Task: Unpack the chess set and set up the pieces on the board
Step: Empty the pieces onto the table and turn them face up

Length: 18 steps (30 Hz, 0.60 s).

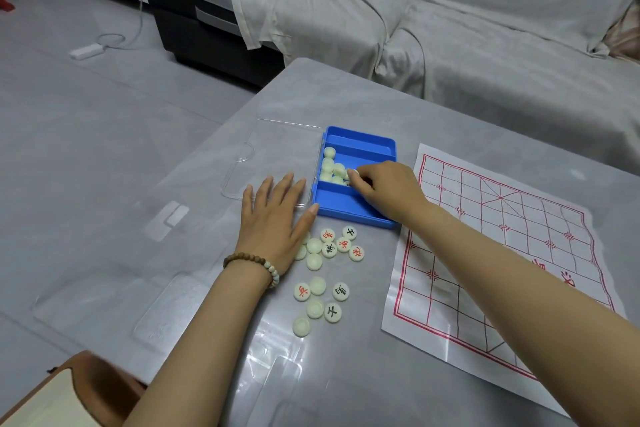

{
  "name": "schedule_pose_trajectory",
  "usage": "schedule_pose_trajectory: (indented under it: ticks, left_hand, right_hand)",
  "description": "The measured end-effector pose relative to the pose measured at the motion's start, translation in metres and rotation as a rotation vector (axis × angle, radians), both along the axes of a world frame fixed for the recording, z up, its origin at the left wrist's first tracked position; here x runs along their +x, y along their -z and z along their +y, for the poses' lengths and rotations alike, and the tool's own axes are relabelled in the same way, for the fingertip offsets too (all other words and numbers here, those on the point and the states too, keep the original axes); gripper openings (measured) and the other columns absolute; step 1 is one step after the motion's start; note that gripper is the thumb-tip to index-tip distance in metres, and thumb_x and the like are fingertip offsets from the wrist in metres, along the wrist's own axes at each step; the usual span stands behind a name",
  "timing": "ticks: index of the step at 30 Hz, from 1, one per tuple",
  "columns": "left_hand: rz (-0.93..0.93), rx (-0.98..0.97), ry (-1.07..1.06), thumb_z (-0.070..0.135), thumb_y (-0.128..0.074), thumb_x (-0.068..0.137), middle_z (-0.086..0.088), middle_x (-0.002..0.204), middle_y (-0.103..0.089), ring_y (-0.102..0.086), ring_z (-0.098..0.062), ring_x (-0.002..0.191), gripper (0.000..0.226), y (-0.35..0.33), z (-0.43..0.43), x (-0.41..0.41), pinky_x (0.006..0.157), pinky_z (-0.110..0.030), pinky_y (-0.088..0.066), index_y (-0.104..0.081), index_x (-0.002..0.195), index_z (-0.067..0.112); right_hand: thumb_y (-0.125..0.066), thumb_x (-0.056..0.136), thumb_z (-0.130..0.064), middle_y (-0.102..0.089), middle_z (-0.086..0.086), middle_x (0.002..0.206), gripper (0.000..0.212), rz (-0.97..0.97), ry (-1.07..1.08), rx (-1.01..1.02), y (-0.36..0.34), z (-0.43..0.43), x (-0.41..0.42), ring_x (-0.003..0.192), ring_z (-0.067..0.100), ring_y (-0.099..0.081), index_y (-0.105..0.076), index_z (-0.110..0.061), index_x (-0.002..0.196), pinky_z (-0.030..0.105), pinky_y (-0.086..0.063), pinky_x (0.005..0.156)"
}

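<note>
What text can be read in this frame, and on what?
"兵", red, likely: one near piece.
Other face-up pieces: one red or black Chinese character each, too small and turned to read.
Board: red characters mid-board, partly covered, unreadable.

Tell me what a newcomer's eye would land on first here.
The blue box in the middle of the table stands out first, the right hand pinching a pale piece in its middle compartment while the left hand lies flat on the clear lid. Then come the loose pieces scattered nearer the person, some showing red or black characters, and the red-lined paper board to the right.
</note>
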<state>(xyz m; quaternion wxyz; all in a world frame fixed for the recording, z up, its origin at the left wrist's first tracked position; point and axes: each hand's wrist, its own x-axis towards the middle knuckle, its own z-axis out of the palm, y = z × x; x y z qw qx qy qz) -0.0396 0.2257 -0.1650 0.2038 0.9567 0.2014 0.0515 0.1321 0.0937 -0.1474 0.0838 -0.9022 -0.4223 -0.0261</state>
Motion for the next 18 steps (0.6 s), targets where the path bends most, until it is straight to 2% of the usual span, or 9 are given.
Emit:
schedule_pose_trajectory:
  ticks: [4,6,10,12,15,18]
  left_hand:
    - [-0.042,-0.041,0.014,0.056,-0.009,0.082,0.008,0.155,-0.013,-0.003,-0.015,0.143,0.069,-0.002,0.002,-0.003,0.114,-0.035,0.006,-0.023,0.145,0.03]
    - [-0.115,-0.071,-0.002,0.054,-0.013,0.083,0.006,0.154,-0.019,-0.008,-0.016,0.142,0.066,-0.004,0.005,-0.006,0.114,-0.034,0.001,-0.031,0.142,0.028]
    - [-0.267,-0.129,-0.095,0.042,-0.025,0.094,0.002,0.146,-0.038,-0.022,-0.02,0.138,0.049,-0.002,0.021,-0.021,0.113,-0.032,-0.011,-0.047,0.133,0.023]
    - [-0.303,-0.158,-0.129,0.035,-0.03,0.097,0.0,0.138,-0.048,-0.032,-0.022,0.133,0.041,0.0,0.033,-0.033,0.11,-0.031,-0.018,-0.052,0.128,0.021]
    - [-0.341,-0.183,-0.172,0.037,-0.029,0.091,0.0,0.127,-0.056,-0.042,-0.021,0.123,0.045,-0.006,0.048,-0.054,0.103,-0.026,-0.027,-0.057,0.122,0.02]
    - [-0.364,-0.23,-0.22,0.031,-0.039,0.095,0.005,0.114,-0.06,-0.051,-0.016,0.109,0.03,-0.017,0.052,-0.075,0.091,-0.027,-0.038,-0.058,0.117,0.025]
  right_hand:
    - [-0.032,0.1,-0.041,-0.044,-0.004,0.055,0.046,0.08,-0.005,0.021,0.001,0.001,0.002,0.052,0.011,-0.039,-0.053,-0.014,0.068,0.028,-0.028,0.05]
    - [-0.033,0.1,-0.039,-0.046,-0.002,0.056,0.047,0.071,0.017,0.075,-0.004,0.0,0.001,0.053,0.012,-0.04,-0.052,-0.012,0.068,0.03,-0.03,0.053]
    - [-0.038,0.1,-0.035,-0.038,-0.003,0.05,0.044,0.099,-0.001,0.306,-0.028,0.011,-0.031,0.048,0.012,-0.034,-0.038,-0.017,0.059,0.028,-0.025,0.049]
    - [-0.041,0.098,-0.038,-0.044,0.0,0.052,0.046,0.182,-0.103,0.249,-0.035,0.021,-0.067,0.051,0.014,-0.038,-0.034,-0.022,0.056,0.032,-0.031,0.054]
    - [-0.041,0.097,-0.042,-0.05,-0.001,0.057,0.047,0.235,-0.263,0.001,-0.031,0.035,-0.122,0.06,0.017,-0.041,-0.031,-0.024,0.055,0.034,-0.032,0.057]
    - [-0.039,0.098,-0.044,-0.06,0.005,0.07,0.041,0.228,-0.362,-0.109,-0.022,0.044,-0.148,0.068,0.017,-0.044,-0.043,-0.022,0.063,0.031,-0.026,0.06]
